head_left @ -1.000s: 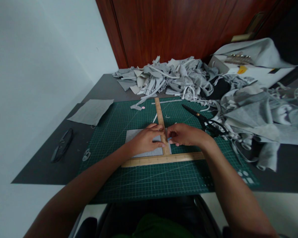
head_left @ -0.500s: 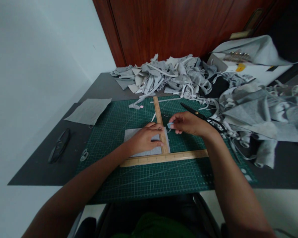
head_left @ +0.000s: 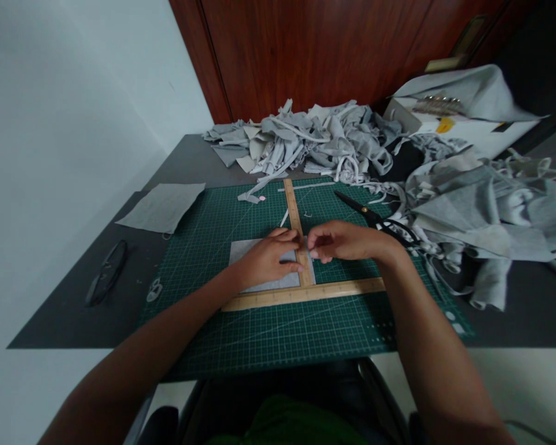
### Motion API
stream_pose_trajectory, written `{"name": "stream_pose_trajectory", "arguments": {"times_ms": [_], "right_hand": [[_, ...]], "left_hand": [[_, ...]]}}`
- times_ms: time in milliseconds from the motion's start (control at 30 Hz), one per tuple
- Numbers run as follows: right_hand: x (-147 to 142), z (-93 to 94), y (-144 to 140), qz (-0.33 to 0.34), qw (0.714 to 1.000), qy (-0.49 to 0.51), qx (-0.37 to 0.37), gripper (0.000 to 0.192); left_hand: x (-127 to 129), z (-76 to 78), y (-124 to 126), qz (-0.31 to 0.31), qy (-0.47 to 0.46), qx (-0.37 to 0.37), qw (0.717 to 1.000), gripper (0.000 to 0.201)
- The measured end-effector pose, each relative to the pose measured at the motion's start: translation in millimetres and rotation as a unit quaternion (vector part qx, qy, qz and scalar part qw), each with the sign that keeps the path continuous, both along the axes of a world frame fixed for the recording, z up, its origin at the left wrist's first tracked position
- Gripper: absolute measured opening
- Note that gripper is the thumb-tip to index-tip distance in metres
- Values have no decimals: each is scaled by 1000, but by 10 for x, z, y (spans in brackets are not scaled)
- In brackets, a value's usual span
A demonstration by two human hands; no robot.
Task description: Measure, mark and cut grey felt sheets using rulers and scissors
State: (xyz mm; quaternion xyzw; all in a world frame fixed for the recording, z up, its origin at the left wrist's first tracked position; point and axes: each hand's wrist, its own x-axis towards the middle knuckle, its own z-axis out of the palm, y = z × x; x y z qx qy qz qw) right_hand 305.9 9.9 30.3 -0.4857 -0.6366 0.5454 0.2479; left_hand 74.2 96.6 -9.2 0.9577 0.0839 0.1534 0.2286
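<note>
My left hand (head_left: 269,259) lies flat on a grey fabric piece (head_left: 250,252) and presses against the upright arm of a wooden T-square ruler (head_left: 301,290) on the green cutting mat (head_left: 278,334). My right hand (head_left: 345,241) is just right of the ruler's upright arm, fingers pinched on a small pale chalk piece that is mostly hidden, at the fabric's right edge.
Black scissors (head_left: 375,217) lie on the mat behind my right hand. A heap of grey fabric scraps (head_left: 315,145) fills the back, more grey cloth (head_left: 486,210) the right. A cut grey square (head_left: 163,207) and a black tool (head_left: 105,272) lie left.
My right hand lifted away with the chalk piece half a second ago, then came back down to the ruler's edge. My left hand stayed on the fabric.
</note>
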Motion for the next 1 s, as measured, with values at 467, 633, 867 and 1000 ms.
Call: {"name": "stream_pose_trajectory", "arguments": {"times_ms": [467,633,867,1000], "right_hand": [[-57,69,-75,70,988,-33,-132,12],[-68,55,-88,74,986,-24,-148,15],[-84,7,-83,82,984,-15,-157,15],[-93,-21,-80,82,984,-17,-158,16]], "left_hand": [[10,41,-6,-8,11,4,1000,24],[10,39,-9,-7,11,10,1000,24],[7,42,-11,-6,9,2,1000,22],[10,45,-14,-6,8,8,1000,23]]}}
